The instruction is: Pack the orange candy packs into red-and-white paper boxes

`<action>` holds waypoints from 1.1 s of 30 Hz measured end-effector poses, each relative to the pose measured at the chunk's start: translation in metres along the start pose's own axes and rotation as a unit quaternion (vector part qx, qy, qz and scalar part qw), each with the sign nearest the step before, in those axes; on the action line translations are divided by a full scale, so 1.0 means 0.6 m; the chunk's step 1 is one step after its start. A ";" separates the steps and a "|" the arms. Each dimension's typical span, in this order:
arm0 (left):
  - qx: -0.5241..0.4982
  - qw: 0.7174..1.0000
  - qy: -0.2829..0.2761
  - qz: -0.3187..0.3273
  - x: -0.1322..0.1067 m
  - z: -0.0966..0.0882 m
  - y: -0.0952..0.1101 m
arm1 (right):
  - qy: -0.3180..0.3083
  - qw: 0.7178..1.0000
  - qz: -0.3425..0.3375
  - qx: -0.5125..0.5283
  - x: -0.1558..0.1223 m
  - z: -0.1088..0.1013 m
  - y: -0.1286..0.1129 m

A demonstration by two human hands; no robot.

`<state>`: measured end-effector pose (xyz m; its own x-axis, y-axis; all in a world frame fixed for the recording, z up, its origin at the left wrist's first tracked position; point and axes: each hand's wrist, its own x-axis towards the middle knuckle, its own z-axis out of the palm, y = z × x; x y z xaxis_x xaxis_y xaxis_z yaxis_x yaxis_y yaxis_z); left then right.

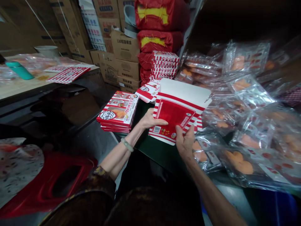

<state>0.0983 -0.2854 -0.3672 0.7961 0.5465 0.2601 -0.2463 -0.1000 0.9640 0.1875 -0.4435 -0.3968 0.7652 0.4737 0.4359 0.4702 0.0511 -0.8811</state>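
Note:
A red-and-white striped carton (175, 116) with its white top flap raised is held between both my hands over a dark green table (155, 150). My left hand (150, 120) grips its left side, thumb laid across the red panel. My right hand (185, 141) pinches its lower right edge. A pale bangle sits on my left wrist. Left of the carton lies a stack of flat printed cartons (117, 113).
Clear bags of orange food (237, 163) cover the table on the right. More striped cartons (164, 64) are stacked behind, before red sacks (156, 40) and cardboard boxes (124, 47). A red stool (49, 185) stands at lower left. A teal bottle (20, 69) rests on the left table.

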 end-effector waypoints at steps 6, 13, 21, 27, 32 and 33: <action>0.073 0.996 -0.041 0.036 -0.006 -0.001 0.003 | 0.021 0.998 -0.041 0.042 0.022 -0.031 -0.019; 0.110 0.990 -0.027 0.079 -0.017 0.000 -0.007 | 0.169 0.953 -0.227 0.109 0.053 -0.009 -0.058; 0.098 0.961 0.102 0.236 -0.043 0.015 -0.008 | 0.208 0.917 -0.342 -0.009 0.062 0.004 -0.024; 0.238 0.880 0.196 0.362 -0.039 0.011 0.049 | 0.160 0.902 -0.398 -0.045 0.082 0.000 -0.020; 0.218 0.886 0.232 0.338 -0.032 0.021 0.066 | 0.151 0.907 -0.390 -0.041 0.093 -0.004 -0.037; 0.212 0.888 0.243 0.328 -0.031 0.024 0.068 | 0.150 0.910 -0.385 -0.038 0.095 -0.007 -0.041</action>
<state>0.0812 -0.3117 -0.3319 0.2006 0.5384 0.8185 -0.2563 -0.7775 0.5743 0.2215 -0.4211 -0.3495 0.2767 0.0610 0.9590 0.9379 0.2003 -0.2833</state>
